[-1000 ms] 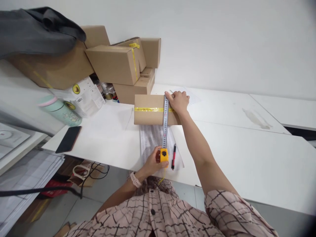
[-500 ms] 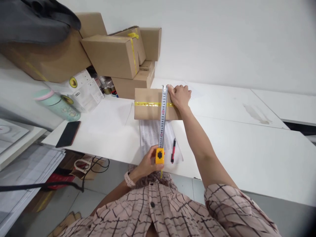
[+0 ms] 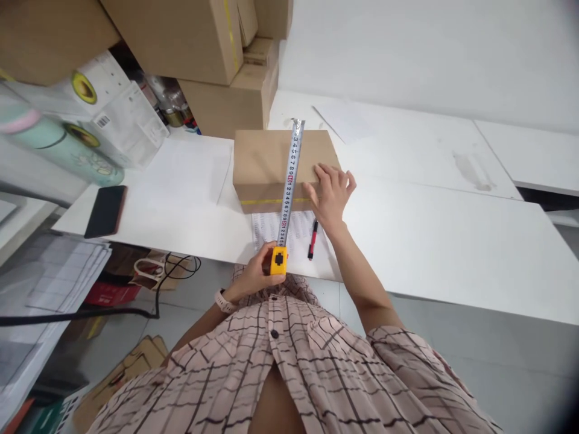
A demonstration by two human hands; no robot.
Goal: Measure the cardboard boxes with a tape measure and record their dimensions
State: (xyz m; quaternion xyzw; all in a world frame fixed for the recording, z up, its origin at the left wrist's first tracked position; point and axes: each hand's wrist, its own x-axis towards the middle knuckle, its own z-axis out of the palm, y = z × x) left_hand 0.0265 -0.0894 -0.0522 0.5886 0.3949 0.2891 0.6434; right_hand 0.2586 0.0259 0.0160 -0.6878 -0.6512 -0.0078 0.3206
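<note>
My left hand (image 3: 259, 270) is closed around the yellow case of a tape measure (image 3: 278, 260) at the table's front edge. Its metal blade (image 3: 289, 172) is pulled out away from me, slanting across a cardboard box (image 3: 265, 155), with the hooked tip past the box's far edge. A strip of yellow tape runs along the box's front face. Over the box's right front corner, my right hand (image 3: 332, 193) rests with fingers spread, touching the cardboard. A printed sheet (image 3: 296, 232) lies partly under the box, with a red and black pen (image 3: 313, 240) on its right side.
A black phone (image 3: 106, 211) lies on the white table (image 3: 429, 241) at left, near a mint-green bottle (image 3: 63, 144) and a white box with avocado pictures (image 3: 131, 123). Larger cartons (image 3: 181, 42) are stacked behind. A black cable (image 3: 113, 311) hangs below left.
The box has turned so its taped face is now toward me and a plain face is up. My right hand has moved from the far edge to the front right corner. The view has shifted.
</note>
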